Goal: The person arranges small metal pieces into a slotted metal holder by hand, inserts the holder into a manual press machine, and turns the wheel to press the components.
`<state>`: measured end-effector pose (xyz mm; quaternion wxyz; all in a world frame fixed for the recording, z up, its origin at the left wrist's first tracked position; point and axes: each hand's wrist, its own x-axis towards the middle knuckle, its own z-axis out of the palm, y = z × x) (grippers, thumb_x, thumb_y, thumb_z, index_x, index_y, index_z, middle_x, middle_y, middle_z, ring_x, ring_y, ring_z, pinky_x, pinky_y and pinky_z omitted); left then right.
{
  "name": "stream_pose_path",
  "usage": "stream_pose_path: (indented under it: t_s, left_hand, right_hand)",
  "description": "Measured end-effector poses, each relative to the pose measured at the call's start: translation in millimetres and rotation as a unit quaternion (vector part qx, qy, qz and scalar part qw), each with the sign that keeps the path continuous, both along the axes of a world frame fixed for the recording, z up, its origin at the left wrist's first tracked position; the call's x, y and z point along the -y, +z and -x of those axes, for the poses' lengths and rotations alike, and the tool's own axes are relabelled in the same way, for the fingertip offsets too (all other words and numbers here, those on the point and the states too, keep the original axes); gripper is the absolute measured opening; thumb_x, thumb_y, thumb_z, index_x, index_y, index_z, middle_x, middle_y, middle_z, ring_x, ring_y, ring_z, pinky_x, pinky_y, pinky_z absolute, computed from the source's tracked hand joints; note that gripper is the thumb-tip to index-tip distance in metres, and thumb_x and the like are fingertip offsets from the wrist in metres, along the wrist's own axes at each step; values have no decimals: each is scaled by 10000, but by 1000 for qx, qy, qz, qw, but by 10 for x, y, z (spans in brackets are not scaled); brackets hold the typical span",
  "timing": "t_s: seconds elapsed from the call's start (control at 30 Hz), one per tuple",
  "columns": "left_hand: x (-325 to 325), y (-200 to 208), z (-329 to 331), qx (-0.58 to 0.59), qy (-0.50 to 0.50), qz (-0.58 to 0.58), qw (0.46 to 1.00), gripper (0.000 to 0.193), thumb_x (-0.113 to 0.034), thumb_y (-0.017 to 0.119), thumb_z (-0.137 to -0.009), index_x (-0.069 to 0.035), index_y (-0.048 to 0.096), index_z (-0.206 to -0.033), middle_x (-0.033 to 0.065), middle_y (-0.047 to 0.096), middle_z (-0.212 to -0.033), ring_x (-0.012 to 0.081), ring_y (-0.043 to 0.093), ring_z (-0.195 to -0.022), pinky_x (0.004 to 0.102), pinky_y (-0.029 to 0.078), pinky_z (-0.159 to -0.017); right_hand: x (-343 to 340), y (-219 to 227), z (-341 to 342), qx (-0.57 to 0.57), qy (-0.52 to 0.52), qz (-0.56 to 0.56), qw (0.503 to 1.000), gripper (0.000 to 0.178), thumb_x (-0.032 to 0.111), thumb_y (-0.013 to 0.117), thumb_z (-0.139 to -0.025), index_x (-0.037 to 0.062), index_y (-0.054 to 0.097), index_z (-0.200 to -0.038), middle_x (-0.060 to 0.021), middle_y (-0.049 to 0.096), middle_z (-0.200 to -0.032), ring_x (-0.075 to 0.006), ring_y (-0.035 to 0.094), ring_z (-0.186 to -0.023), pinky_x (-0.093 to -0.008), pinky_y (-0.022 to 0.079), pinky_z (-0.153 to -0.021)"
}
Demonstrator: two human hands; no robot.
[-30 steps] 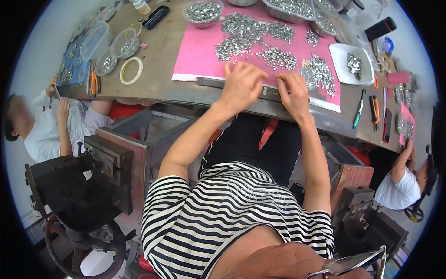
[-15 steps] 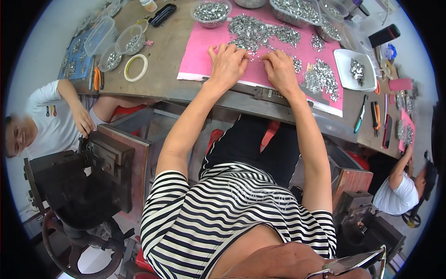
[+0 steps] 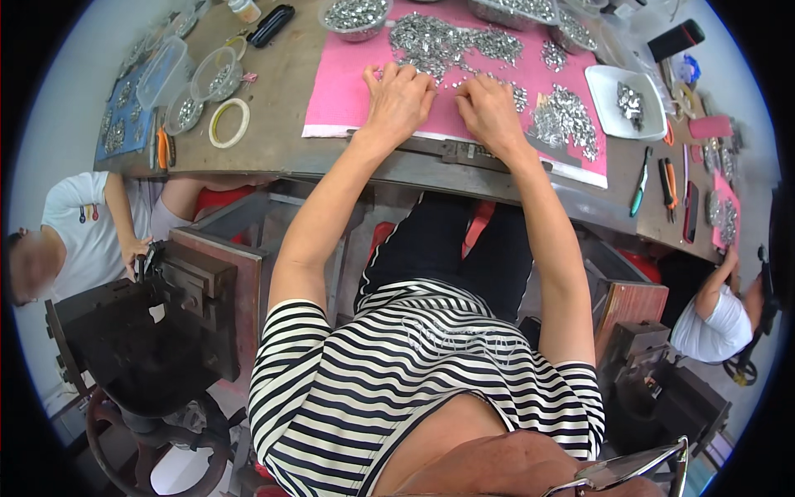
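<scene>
Both my hands work over the pink mat [image 3: 339, 91], at the near edge of a loose heap of small shiny metal pieces [image 3: 426, 43]. My left hand [image 3: 399, 101] is palm down with its fingers curled in and its thumb towards the right hand. Just across a narrow gap, my right hand [image 3: 490, 114] has its fingers bent and thumb drawn in close to them. Whatever the fingertips pinch is too small or hidden to name. A few single pieces lie between the hands. Right of my right hand is another heap of metal pieces [image 3: 571, 120].
Tubs of metal pieces [image 3: 356, 18] line the back. A white tray [image 3: 600, 91] stands right, near a toothbrush [image 3: 642, 182] and pliers [image 3: 669, 189]. Left lie a tape roll [image 3: 229, 124] and orange-handled pliers [image 3: 166, 149]. Co-workers sit on both sides; a dark press [image 3: 137, 331] stands lower left.
The whole view has shifted slightly. My hands stay near the heap's edge, with small finger movements. The left co-worker leans lower, a hand at the press.
</scene>
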<state>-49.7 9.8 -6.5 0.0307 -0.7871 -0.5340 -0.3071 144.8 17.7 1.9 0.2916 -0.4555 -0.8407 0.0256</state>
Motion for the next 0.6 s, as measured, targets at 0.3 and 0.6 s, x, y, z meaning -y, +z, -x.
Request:
stream_pose_path:
  t_s: [0.3,0.6]
  left_hand:
    - [591,127,-509,83,-195,-15,977,89,-163,682,-863,-103,647,-919,36,606,-924,250,559,-973,483,331,-959]
    - [668,10,-721,66,-191,-35,979,136,-156,730,-823,-107,645,-916,30,606,-936,236,575,-975,454,340,-964]
  right_hand:
    - [784,110,-733,-180,10,164,970,105,4,689,-873,-18,618,-947,-130,626,-903,-276,632,-812,-372,500,-750]
    - [901,26,-736,-80,48,-7,996,190,6,716,-787,46,598,-931,-91,601,-945,-293,573,-900,-401,417,-811]
